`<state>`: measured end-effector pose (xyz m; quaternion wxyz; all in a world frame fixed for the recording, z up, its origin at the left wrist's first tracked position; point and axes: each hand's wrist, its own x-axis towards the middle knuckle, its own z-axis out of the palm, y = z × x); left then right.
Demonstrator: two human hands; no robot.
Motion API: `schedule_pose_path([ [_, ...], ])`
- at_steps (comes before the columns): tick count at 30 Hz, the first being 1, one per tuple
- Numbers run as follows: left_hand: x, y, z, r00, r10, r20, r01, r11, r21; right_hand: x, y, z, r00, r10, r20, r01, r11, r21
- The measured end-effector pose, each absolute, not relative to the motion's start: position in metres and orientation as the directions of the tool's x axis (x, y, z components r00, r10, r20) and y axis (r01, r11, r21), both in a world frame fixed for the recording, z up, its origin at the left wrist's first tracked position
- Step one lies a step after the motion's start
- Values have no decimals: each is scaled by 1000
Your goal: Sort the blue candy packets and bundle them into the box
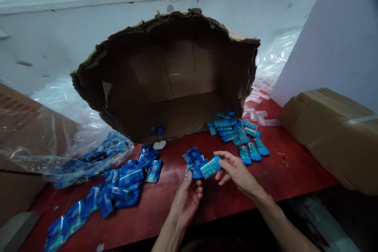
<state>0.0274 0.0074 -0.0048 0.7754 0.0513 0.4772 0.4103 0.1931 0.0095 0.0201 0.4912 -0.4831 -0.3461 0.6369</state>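
In my right hand (pixel 238 171), between thumb and fingers, is a small clear case of blue balls (pixel 210 168) with a blue end, held tilted. My left hand (pixel 187 201) has its thumb up against a shiny blue packet (pixel 195 172), fingers curled in below it. Just behind, more blue packets (pixel 192 154) lie on the red table (pixel 218 201). Close to my right hand, several similar filled cases (pixel 232 130) are heaped and spread out. Left of my left hand spreads a loose pile of blue packets (pixel 126 181).
A large torn-edged cardboard box (pixel 180 67) opens toward me at the back. Clear plastic wrap (pixel 97 153) covers packets at left. Empty clear cases (pixel 260 116) are piled behind the filled ones. A closed carton (pixel 327 138) stands on the right. The table's front edge is near my wrists.
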Motion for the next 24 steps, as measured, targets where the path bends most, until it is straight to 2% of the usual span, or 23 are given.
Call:
schedule_pose_path([
  [6, 23, 4, -8, 159, 793, -588, -513, 575, 637, 195, 11, 22, -49, 962, -267, -267, -270, -925],
  [14, 23, 5, -6, 115, 872, -476, -448, 474, 758, 181, -3, 8, -61, 957, -282, -360, -285, -888],
  [20, 25, 4, -6, 152, 824, -546, -525, 535, 662, 161, -14, -13, 150, 968, -201, -289, -151, -945],
  [24, 26, 5, -4, 238, 798, -554, -525, 585, 617, 155, -14, -17, 58, 972, -229, -376, -191, -907],
])
